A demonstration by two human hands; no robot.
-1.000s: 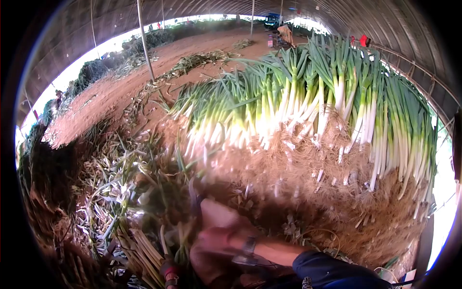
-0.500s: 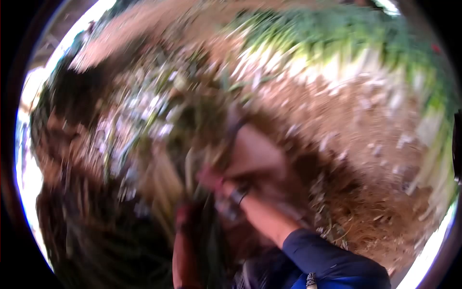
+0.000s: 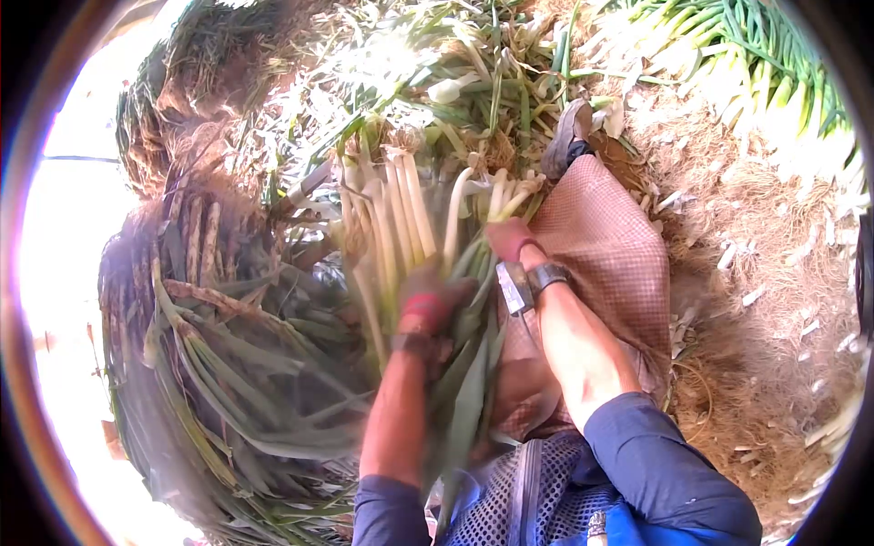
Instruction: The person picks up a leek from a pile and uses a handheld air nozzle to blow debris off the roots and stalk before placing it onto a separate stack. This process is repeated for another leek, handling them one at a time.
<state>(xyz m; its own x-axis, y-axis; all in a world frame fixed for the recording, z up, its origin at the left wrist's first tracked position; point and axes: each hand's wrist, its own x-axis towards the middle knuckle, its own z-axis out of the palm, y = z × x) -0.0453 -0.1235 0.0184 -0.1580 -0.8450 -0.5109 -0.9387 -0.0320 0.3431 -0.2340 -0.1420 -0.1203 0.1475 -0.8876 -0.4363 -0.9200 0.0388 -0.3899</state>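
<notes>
Long green onions (image 3: 401, 214) with pale stems and dark green leaves lie in front of me, their root ends pointing away. My left hand (image 3: 432, 296), in a reddish glove and slightly blurred, is closed around some of the stalks near where they turn green. To the right, my right hand (image 3: 510, 238) grips a few green onions close to their white ends, over my lap. Their leaves hang down between my forearms. A band with a light rectangular piece (image 3: 515, 288) sits on my right wrist.
At left rises a big pile of untrimmed green onions (image 3: 237, 382). Peeled leaves and scraps (image 3: 437, 82) are heaped ahead. Cleaned green onions (image 3: 774, 68) lie in a row at upper right. Root trimmings (image 3: 756, 300) cover the ground. My shoe (image 3: 566, 141) and checked cloth (image 3: 605, 227) are close by.
The view has swung, bringing the pile at left closer to the middle and the cleaned row further right. My right hand has moved away from my left, onto the white stems.
</notes>
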